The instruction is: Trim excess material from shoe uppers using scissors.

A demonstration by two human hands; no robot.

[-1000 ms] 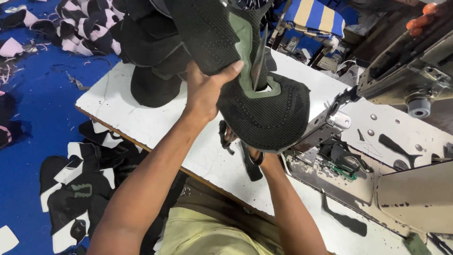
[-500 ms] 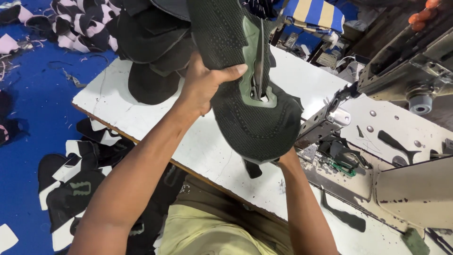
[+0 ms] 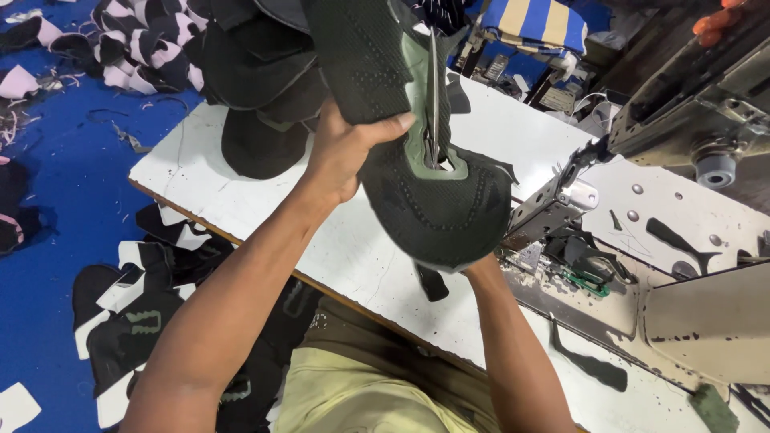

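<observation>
I hold a dark knitted shoe upper (image 3: pixel 433 192) with a green inner lining up over the white table (image 3: pixel 241 200). My left hand (image 3: pixel 345 148) grips its left edge, thumb across the knit. My right hand is hidden behind the upper; only the right forearm (image 3: pixel 505 337) shows, rising from below to the piece's lower edge. A thin metal blade, like scissors (image 3: pixel 434 96), pokes down through the green opening of the upper.
A stack of dark uppers (image 3: pixel 257 88) lies on the table's far left. A sewing machine (image 3: pixel 690 104) stands at the right with its bed (image 3: pixel 642 240) below. Cut shoe pieces (image 3: pixel 136 321) litter the blue floor (image 3: pixel 48 184). Another person's fingers (image 3: pixel 714 20) show top right.
The upper has been raised and turned a little more upright, with my left hand moving up with it. My right forearm has followed beneath.
</observation>
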